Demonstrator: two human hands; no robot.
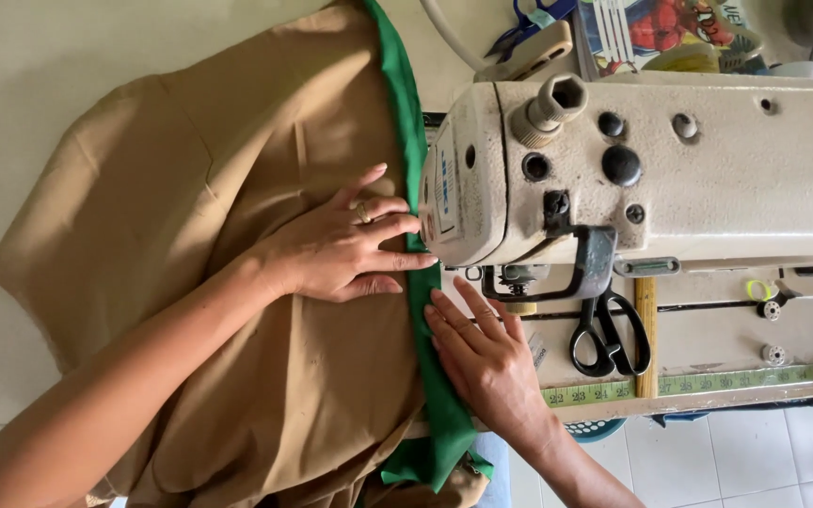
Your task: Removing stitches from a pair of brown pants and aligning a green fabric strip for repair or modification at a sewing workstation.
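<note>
A tan cloth [190, 188] with a green edging strip [405, 103] lies spread over the sewing table, its green edge running under the head of a cream sewing machine [708, 169]. My left hand [336, 249] lies flat on the tan cloth, fingers spread, fingertips at the green strip beside the machine head; a ring sits on one finger. My right hand [482, 353] rests flat just in front of the machine, fingers on the green strip and the table. The needle area is hidden behind the machine head.
Black-handled scissors [609, 339] lie on the table to the right of my right hand. A yellow measuring tape [708, 384] runs along the table's front edge. A wooden ruler [646, 329] and small bobbins [772, 310] lie nearby. White floor tiles [745, 461] show below.
</note>
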